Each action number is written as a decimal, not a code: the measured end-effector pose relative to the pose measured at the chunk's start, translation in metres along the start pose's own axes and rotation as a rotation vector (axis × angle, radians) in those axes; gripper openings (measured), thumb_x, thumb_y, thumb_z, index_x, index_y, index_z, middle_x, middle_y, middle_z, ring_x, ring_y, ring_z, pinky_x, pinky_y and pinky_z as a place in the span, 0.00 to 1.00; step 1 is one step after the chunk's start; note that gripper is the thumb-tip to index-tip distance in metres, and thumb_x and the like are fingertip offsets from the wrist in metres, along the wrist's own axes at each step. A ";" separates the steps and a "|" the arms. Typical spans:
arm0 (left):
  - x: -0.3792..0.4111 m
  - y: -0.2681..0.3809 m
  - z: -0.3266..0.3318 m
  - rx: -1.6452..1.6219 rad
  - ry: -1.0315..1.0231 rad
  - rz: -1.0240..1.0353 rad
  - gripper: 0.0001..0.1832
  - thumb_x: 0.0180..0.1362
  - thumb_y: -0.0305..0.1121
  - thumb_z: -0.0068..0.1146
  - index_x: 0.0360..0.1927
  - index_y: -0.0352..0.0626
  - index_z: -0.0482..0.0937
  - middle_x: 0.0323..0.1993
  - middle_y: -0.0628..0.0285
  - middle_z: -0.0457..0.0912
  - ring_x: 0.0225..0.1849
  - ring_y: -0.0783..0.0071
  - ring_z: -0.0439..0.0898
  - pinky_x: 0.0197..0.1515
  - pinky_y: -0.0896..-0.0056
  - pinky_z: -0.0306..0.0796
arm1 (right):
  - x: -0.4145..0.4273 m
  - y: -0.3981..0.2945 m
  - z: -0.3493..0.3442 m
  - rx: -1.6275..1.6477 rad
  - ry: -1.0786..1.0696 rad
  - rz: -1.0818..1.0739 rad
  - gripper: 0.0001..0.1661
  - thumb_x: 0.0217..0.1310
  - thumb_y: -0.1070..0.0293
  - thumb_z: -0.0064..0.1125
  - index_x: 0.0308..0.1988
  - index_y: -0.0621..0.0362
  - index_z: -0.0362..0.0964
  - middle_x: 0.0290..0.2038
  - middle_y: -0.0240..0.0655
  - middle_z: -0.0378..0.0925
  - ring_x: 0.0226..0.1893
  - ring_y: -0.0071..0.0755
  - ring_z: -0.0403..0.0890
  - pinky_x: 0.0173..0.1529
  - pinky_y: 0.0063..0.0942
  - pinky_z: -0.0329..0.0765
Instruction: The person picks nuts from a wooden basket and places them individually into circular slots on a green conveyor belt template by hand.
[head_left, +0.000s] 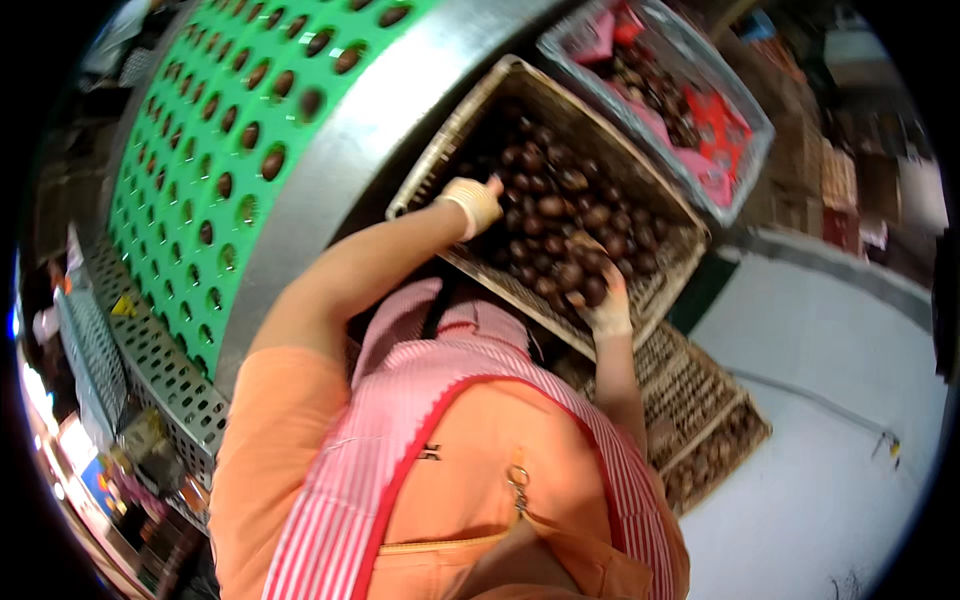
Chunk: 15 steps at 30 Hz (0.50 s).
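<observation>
Before me a beige plastic crate (671, 300) is partly filled with dark round fruits (551, 206) that look like passion fruit. My right hand (609, 300), in a pale glove with bare fingertips, is inside the crate's near right part, cupping several of these fruits against its palm. At the crate's left side is my left hand (474, 204), in a cream glove with a ribbed cuff. Its thumb points toward the fruits; the other fingers are mostly hidden, and whether it holds anything does not show.
On the left curves a green perforated sorting surface (217, 142) with fruits in its holes, edged by a metal rim (315, 172). A grey crate (739, 184) of fruits and red and pink plastic stands beyond. Another slatted crate (697, 390) sits right, by a pale wall-like surface (832, 360).
</observation>
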<state>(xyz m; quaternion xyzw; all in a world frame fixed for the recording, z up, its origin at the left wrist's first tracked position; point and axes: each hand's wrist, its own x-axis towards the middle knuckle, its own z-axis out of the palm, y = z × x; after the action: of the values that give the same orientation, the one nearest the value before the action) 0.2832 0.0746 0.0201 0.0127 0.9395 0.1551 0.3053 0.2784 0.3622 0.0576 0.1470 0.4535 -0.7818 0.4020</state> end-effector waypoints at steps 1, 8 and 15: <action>0.005 0.005 -0.004 -0.007 -0.053 -0.015 0.23 0.61 0.43 0.52 0.57 0.45 0.71 0.41 0.47 0.82 0.45 0.48 0.83 0.46 0.53 0.76 | -0.003 0.002 0.001 0.057 0.002 -0.054 0.19 0.64 0.65 0.52 0.53 0.57 0.72 0.47 0.31 0.77 0.42 0.26 0.78 0.24 0.21 0.73; 0.023 0.022 0.005 0.396 -0.266 0.083 0.31 0.54 0.31 0.61 0.64 0.45 0.72 0.55 0.59 0.80 0.51 0.60 0.82 0.47 0.60 0.78 | -0.014 -0.003 -0.011 0.475 0.137 -0.054 0.25 0.63 0.49 0.49 0.56 0.45 0.69 0.49 0.28 0.76 0.40 0.26 0.78 0.18 0.21 0.69; -0.011 0.009 -0.017 0.094 -0.225 0.146 0.37 0.40 0.45 0.72 0.58 0.45 0.77 0.62 0.44 0.68 0.49 0.49 0.81 0.49 0.58 0.76 | -0.013 0.002 -0.023 0.662 -0.022 -0.026 0.27 0.57 0.53 0.60 0.56 0.43 0.70 0.55 0.30 0.73 0.50 0.30 0.76 0.26 0.21 0.79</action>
<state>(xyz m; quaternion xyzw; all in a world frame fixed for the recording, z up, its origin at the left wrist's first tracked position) 0.2818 0.0769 0.0423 0.1126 0.9020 0.1304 0.3958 0.2847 0.3869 0.0516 0.2552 0.1724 -0.8934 0.3272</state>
